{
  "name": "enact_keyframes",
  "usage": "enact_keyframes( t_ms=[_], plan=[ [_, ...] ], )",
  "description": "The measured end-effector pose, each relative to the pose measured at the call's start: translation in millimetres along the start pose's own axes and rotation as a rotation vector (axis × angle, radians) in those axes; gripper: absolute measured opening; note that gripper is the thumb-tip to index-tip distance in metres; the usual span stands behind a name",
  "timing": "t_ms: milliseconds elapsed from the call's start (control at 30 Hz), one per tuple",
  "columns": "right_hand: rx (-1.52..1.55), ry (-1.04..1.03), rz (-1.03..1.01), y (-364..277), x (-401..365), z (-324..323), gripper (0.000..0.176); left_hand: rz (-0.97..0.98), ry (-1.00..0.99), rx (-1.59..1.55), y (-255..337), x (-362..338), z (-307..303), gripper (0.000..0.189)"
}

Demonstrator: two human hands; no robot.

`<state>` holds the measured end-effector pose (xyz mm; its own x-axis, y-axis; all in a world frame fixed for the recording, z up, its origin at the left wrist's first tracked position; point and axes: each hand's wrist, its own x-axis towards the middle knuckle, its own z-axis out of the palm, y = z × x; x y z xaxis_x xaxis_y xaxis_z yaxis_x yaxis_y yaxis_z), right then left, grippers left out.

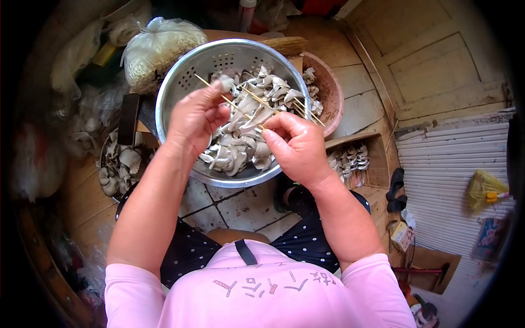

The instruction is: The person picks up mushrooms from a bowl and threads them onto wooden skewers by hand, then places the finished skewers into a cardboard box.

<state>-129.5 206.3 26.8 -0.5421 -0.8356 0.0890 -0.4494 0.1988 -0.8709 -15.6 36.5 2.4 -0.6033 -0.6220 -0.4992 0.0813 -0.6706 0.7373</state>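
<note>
Pink short-sleeved cloth, one shirt [262,295] with lettering across the chest, sits nearest, above two dark trouser legs dotted white [188,249]. Beyond it, the left hand [198,112] has thumb and fingers pinched together on one thin wooden skewer [236,107], a blurred pale piece at its fingertips. The right hand [295,146] is clamped, thumb against forefinger, on that skewer's near end, just beside one grey mushroom piece [258,117]. Both work over one round silver metal colander [182,87], holding grey-white mushrooms [232,150] too heaped to count. At least two more skewers [309,112] poke out beyond the right hand. To the right are one reddish round basin [334,101] and one wooden box [377,150] of mushroom-threaded skewers [350,161]; left, one bowlful of larger mushrooms [123,167]; far left, one clear plastic bag [158,49], knotted shut.
</note>
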Motion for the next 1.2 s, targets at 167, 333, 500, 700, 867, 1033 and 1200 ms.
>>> enact_keyframes(
  t_ms=[167,333,500,700,867,1033,1200],
  plan=[
    [-0.046,0.005,-0.028,3,2,2,0.008,-0.057,-0.019,-0.042,-13,-4,4,0.023],
    [-0.101,0.016,-0.090,5,0,2,0.005,-0.051,-0.023,-0.018,-12,-6,4,0.024],
    [-0.106,0.014,-0.092,4,1,1,0.005,-0.014,-0.064,0.045,-6,-9,5,0.024],
    [-0.093,0.012,-0.038,1,1,0,0.009,-0.040,-0.014,0.093,-11,-3,7,0.022],
    [-0.101,0.012,-0.035,1,0,0,0.009,-0.066,-0.055,0.064,-10,-8,9,0.022],
    [-0.083,0.022,-0.045,3,-1,2,0.009,-0.060,-0.056,0.046,-10,-9,10,0.022],
    [-0.052,0.010,-0.002,1,-2,2,0.009,-0.044,-0.105,0.020,-12,-9,10,0.021]
  ],
)
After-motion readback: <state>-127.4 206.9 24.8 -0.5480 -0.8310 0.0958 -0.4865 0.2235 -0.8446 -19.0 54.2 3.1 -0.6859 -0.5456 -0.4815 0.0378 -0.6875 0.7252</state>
